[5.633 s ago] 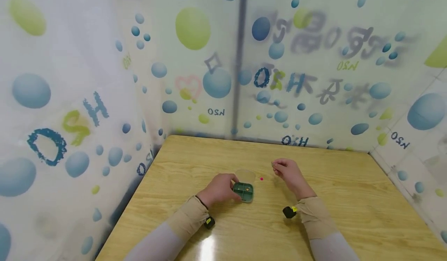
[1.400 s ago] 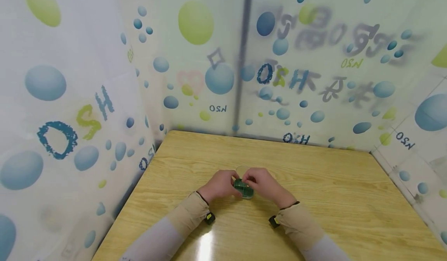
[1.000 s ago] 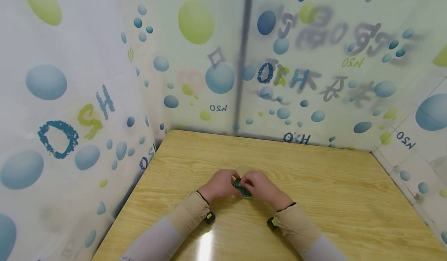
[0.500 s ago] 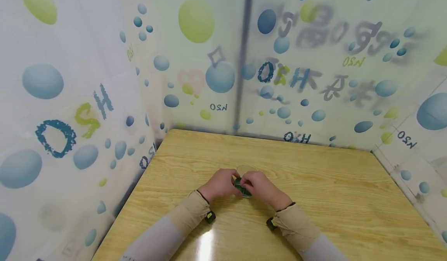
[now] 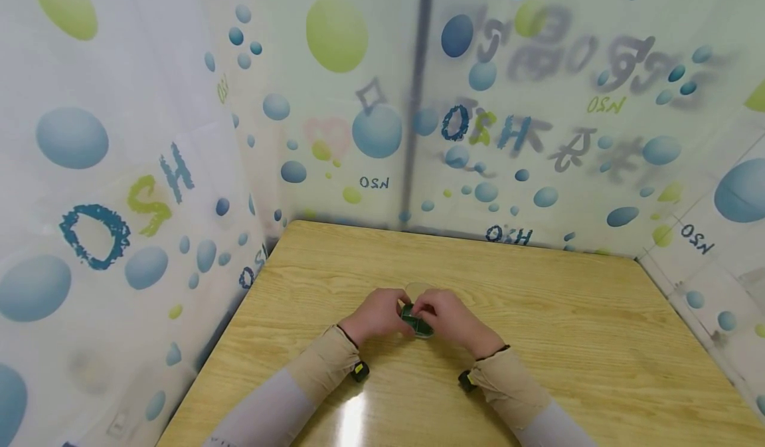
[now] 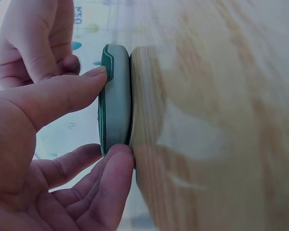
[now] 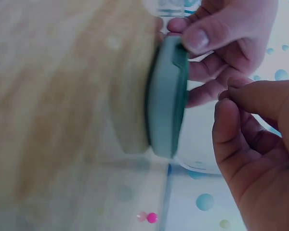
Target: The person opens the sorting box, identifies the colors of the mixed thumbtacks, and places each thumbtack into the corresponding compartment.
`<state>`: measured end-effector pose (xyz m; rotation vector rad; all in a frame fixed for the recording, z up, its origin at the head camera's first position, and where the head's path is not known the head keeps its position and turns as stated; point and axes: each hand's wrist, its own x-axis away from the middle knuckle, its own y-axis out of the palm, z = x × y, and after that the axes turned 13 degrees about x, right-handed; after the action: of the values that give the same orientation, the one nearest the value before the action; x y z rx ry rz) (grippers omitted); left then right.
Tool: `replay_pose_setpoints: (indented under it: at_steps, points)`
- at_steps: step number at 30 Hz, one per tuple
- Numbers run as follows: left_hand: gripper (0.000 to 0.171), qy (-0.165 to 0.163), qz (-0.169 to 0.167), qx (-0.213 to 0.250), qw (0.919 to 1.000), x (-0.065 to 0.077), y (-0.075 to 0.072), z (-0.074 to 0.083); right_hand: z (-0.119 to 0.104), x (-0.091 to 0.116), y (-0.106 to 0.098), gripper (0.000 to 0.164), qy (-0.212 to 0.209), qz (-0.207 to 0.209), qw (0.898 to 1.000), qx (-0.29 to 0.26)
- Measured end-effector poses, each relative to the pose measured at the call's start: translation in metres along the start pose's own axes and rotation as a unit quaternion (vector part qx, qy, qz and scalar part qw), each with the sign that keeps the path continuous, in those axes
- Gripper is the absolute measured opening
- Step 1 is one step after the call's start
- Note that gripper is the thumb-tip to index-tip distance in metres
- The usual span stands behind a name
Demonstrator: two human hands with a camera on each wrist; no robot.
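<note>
A small green pill box (image 5: 420, 328) with divided compartments lies on the wooden table, its clear lid (image 5: 416, 289) swung open towards the far side. My left hand (image 5: 378, 315) grips the box from the left, thumb (image 6: 89, 79) on the near edge and fingers round the far edge. Over the compartments hovers my right hand (image 5: 452, 317), thumb and forefinger tips pinched together, other fingers curled. Whether something tiny sits between those fingertips I cannot tell. Part of the compartments is hidden under the right hand. A bright pink pill-like dot (image 7: 152, 218) lies on the table, beyond the box.
The wooden table (image 5: 568, 341) stretches around both hands and meets a curtain (image 5: 358, 101) printed with bubbles at the back. Another curtain panel (image 5: 119, 168) hangs along the left side. A wrist camera (image 5: 360, 371) sits under the left forearm, another camera (image 5: 467, 380) under the right.
My right hand has come leftward from the table's right part to over the box; in the last half second it lifted slightly. The left hand keeps its hold on the pill box.
</note>
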<state>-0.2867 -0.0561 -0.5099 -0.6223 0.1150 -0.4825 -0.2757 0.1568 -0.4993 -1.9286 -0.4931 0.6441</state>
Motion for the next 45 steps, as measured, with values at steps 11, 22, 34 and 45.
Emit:
replay_pose_setpoints:
  at_steps: [11,22,34,45]
  points:
    - [0.06,-0.001,0.005,-0.004,1.0,-0.001,-0.001,0.001,0.008,0.003,-0.021,0.01,0.022,0.024,0.999,-0.035]
    - [0.061,-0.004,0.007,-0.008,0.9999,-0.002,0.0,0.002,0.021,0.01,-0.045,0.009,0.116,0.052,0.989,-0.07]
    - [0.061,-0.001,0.005,0.0,1.0,-0.001,0.0,0.001,0.041,0.01,-0.039,0.011,0.162,0.018,0.986,0.032]
    - [0.059,-0.003,0.001,-0.001,1.0,-0.002,0.0,0.001,0.062,0.008,-0.02,0.031,0.129,-0.055,0.987,0.08]
